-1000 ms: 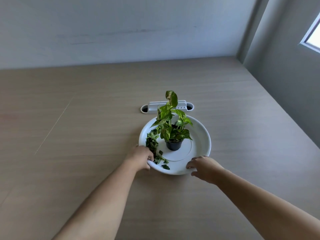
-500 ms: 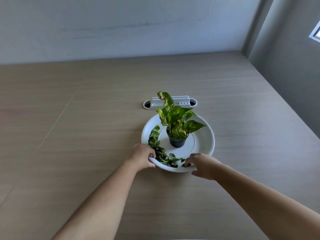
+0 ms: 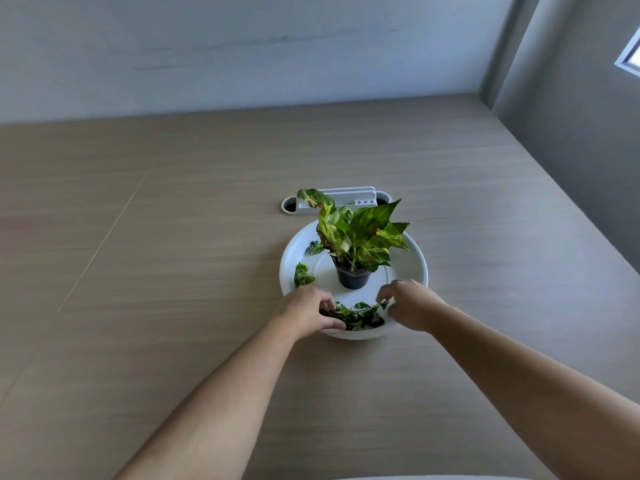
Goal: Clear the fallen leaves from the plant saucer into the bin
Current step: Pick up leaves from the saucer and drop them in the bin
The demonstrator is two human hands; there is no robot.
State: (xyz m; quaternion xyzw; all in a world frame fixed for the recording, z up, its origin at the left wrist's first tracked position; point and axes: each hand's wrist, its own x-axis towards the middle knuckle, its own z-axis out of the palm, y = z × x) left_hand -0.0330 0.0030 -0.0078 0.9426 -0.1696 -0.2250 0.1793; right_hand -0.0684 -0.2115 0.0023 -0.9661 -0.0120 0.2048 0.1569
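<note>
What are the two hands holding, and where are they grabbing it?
Left hand and right hand pinch opposite ends of the heap of loose dark green fallen leaves at the near edge of the round white saucer.

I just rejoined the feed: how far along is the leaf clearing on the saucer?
Early. Nothing looks binned, and no bin is in view. In hand: the left hand and right hand are bunching a leaf pile at the near rim of the white saucer. Left: two stray leaves on its left side, then carrying everything to the bin. The potted plant sits upright.
</note>
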